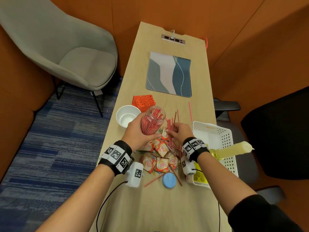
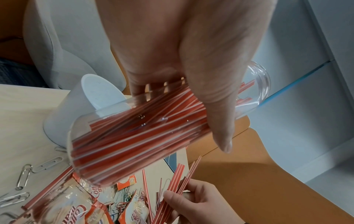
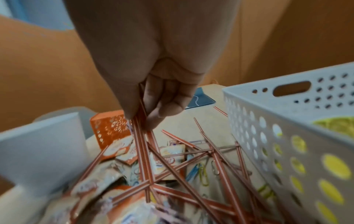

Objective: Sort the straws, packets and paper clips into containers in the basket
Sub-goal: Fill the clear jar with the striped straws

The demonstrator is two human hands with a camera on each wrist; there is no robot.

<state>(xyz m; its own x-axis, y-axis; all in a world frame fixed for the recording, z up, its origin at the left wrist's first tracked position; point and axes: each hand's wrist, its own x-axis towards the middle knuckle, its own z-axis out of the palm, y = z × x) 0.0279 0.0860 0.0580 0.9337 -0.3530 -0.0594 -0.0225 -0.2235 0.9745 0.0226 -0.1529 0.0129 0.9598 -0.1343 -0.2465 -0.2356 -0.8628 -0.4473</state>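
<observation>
My left hand [image 1: 138, 131] grips a clear plastic jar [image 1: 153, 120] packed with red-and-white straws, tilted with its mouth pointing away; in the left wrist view the jar [image 2: 134, 136] lies across my palm. My right hand [image 1: 179, 132] pinches a small bundle of straws [image 3: 142, 151] over the pile, the same bundle [image 2: 180, 180] showing in the left wrist view. Creamer packets [image 1: 160, 158] lie heaped on the table with loose straws [image 1: 173, 148] crossing them. Paper clips [image 2: 25, 175] are scattered beside the packets. The white perforated basket [image 1: 229, 139] stands to the right.
A white paper cup [image 1: 127, 118] and an orange cut-out holder [image 1: 144, 101] stand left of the jar. A blue round lid [image 1: 169, 180] lies near the pile. A yellowish bottle [image 1: 234, 150] lies across the basket. A patterned mat [image 1: 168, 74] sits farther back, one stray straw [image 1: 190, 111] beside it.
</observation>
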